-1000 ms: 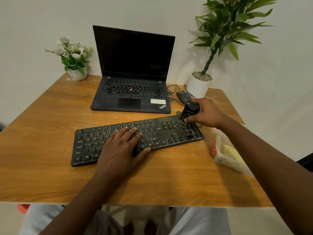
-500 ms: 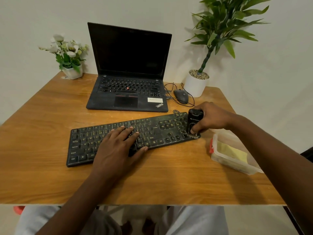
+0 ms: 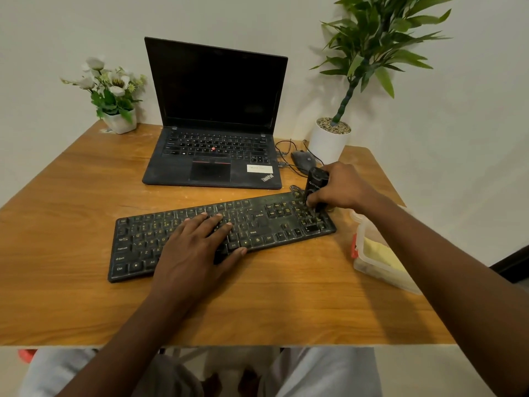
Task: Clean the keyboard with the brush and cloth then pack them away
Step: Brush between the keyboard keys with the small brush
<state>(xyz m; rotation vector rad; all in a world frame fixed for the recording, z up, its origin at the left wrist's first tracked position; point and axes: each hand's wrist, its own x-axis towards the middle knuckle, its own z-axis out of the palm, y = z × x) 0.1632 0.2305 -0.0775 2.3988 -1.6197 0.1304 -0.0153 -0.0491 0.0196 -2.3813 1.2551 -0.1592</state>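
Brushing the numeric-pad end of the keyboard

The brush [image 3: 315, 186], a stubby black block, stood upright in the right hand [image 3: 340, 186], which was closed round it with the bristle end down on the keys at the far right of the black keyboard [image 3: 257, 224]; short strokes along the key rows, bristles kept low, would likely lift the dust best. The left hand [image 3: 194, 245] lay flat and open on the middle keys, pinning the board. Just right of the brushing hand sat a clear container [image 3: 372, 267] holding a yellow cloth [image 3: 378, 252]. Beyond it lay a mouse [image 3: 302, 160], a laptop [image 3: 214, 138] and two potted plants on the wooden surface [image 3: 71, 196], against a plain pale wall.
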